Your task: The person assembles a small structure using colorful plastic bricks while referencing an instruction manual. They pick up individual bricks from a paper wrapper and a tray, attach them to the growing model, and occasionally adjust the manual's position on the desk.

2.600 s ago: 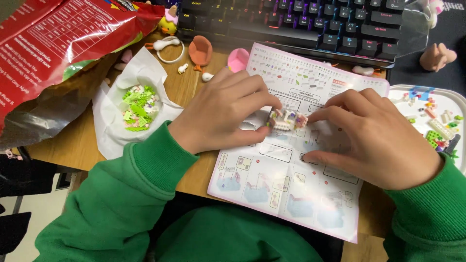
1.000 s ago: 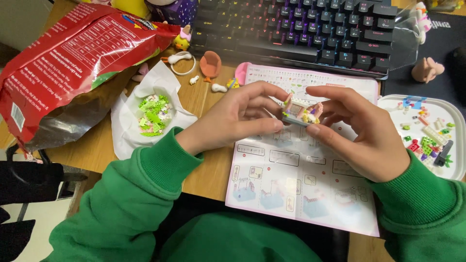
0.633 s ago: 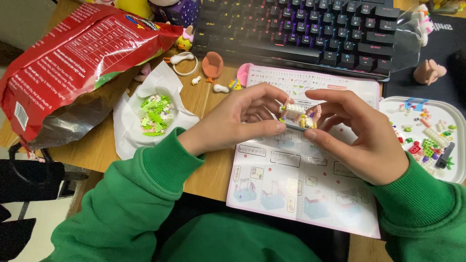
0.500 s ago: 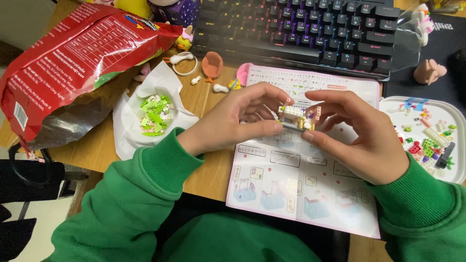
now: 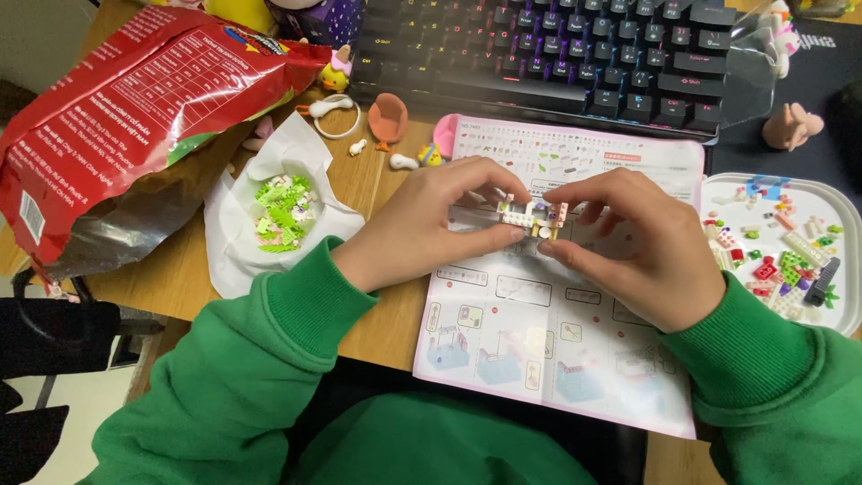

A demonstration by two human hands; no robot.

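Both my hands, in green sleeves, hold a small brick model (image 5: 530, 216) of white, pink and tan pieces just above a printed instruction sheet (image 5: 557, 350). My left hand (image 5: 426, 224) pinches its left end between thumb and fingers. My right hand (image 5: 628, 247) grips its right end, fingers curled over the top. Most of the model's underside is hidden by my fingers.
A white tray (image 5: 813, 319) of several loose coloured bricks lies at the right. An open white bag (image 5: 242, 251) holds green pieces at the left, beside a red snack bag (image 5: 126, 117). A black keyboard (image 5: 557, 54) spans the back, with small pink figures (image 5: 389, 117) near it.
The model was pressed on the sheet at first, then lifted between both hands. Since about a second ago the hands have turned it slightly and lowered it a little.
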